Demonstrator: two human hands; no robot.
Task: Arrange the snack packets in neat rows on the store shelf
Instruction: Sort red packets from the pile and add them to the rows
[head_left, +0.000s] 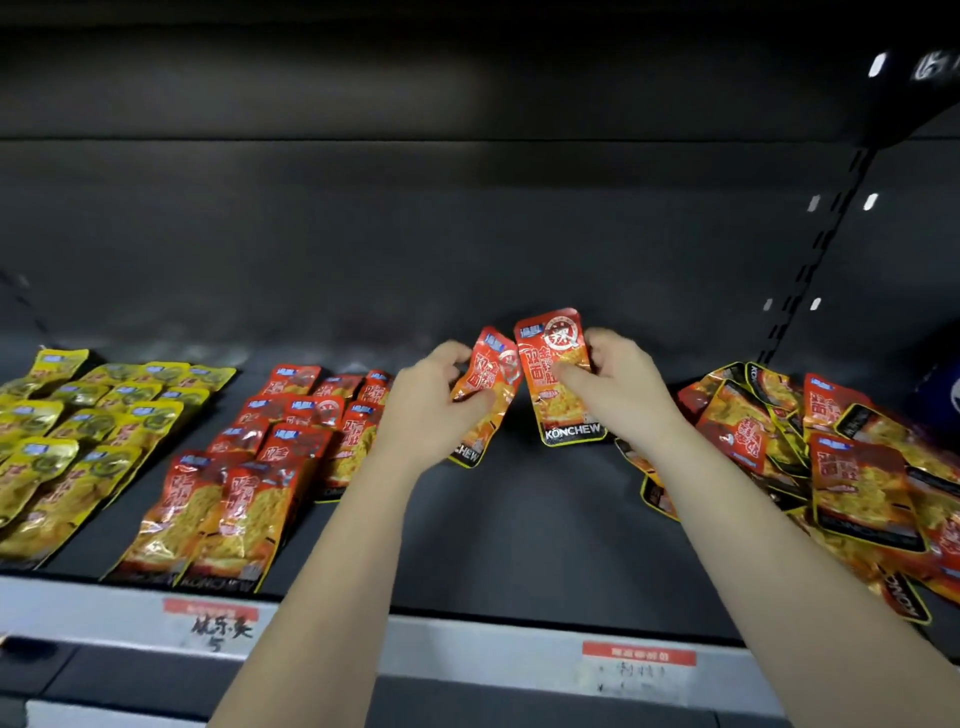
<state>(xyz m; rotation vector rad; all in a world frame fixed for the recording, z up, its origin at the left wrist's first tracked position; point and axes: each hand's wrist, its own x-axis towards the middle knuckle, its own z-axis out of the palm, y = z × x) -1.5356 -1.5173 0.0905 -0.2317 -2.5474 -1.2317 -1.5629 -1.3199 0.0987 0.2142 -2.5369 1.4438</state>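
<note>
**A:** We saw the left hand (431, 402) curled round one red packet (487, 387) and the right hand (618, 387) pinching a second packet (558, 382), both raised above the shelf (519, 525).

**B:** Tidy red rows (270, 457) lay left, a loose heap (831, 462) right. Whether the two held packets touched, we couldn't tell.

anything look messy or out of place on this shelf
Yes: the heap of red packets at the right lies tilted and overlapping at all angles, unlike the neat red rows and yellow rows on the left.
</note>
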